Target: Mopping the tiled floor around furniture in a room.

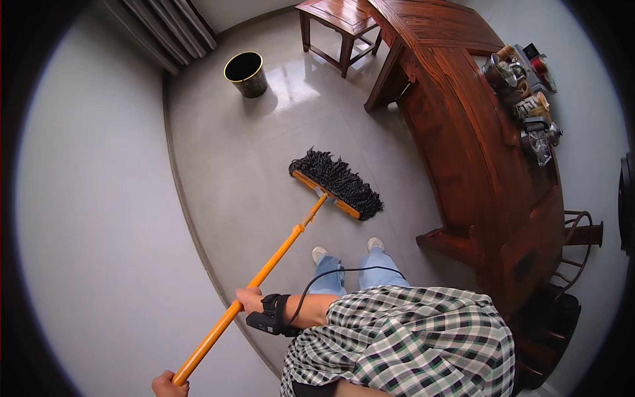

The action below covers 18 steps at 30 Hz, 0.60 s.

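A flat string mop has a wide head of dark grey yarn [342, 181] that rests on the tiled floor beyond my feet. Its orange handle [268, 268] slants from the head down to the lower left. The covering near the lower end looks torn or wrapped. My right hand [249, 299] appears to be the one reaching across my body, closed around the middle of the handle. A black strap with a small device [270, 315] and a cable sits on that wrist. At the handle's upper end my left hand [170, 384] is closed, partly cut off by the picture's edge.
A black waste bin with a yellow rim [246, 82] stands ahead on the left. On the right is a dark red wooden desk [461, 129] with glass pots and jars [538, 136]. Beyond it stands a wooden stool [342, 17]. A white wall [99, 198] runs along the left; a grey curtain [168, 30] hangs ahead.
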### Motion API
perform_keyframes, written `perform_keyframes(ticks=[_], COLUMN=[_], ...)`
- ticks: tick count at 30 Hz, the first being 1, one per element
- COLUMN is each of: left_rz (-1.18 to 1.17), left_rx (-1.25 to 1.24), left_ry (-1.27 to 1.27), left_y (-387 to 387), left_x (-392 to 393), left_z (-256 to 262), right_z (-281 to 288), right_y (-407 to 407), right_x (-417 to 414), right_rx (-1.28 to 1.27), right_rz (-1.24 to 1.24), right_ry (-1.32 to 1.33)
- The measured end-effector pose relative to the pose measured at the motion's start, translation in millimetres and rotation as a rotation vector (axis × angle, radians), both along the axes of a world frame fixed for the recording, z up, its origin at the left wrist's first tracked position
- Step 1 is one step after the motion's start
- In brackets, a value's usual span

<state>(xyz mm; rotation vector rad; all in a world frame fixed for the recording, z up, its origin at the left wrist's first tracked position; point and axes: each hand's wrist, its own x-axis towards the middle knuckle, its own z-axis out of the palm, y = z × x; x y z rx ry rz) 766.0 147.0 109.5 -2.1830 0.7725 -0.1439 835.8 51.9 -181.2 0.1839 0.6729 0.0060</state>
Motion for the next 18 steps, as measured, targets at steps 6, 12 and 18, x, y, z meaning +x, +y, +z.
perform_keyframes(ticks=[6, 12, 18], left_rz=[-0.267, -0.437, -0.741], left_rx=[-0.11, -0.108, -0.097], left_ry=[0.044, 0.118, 0.083], left_y=[-52.3, -115.3, -204.2], left_x=[76.3, 152.3, 163.7], left_z=[-19.8, -64.4, -45.5], right_z=[-20.0, -64.7, -59.5], right_y=[-56.2, -117.7, -193.5], right_x=[36.1, 44.6, 12.4], right_rx=[0.106, 0.144, 0.438], right_rz=[-0.069, -0.306, -0.562], right_ry=[0.117, 0.205, -0.006])
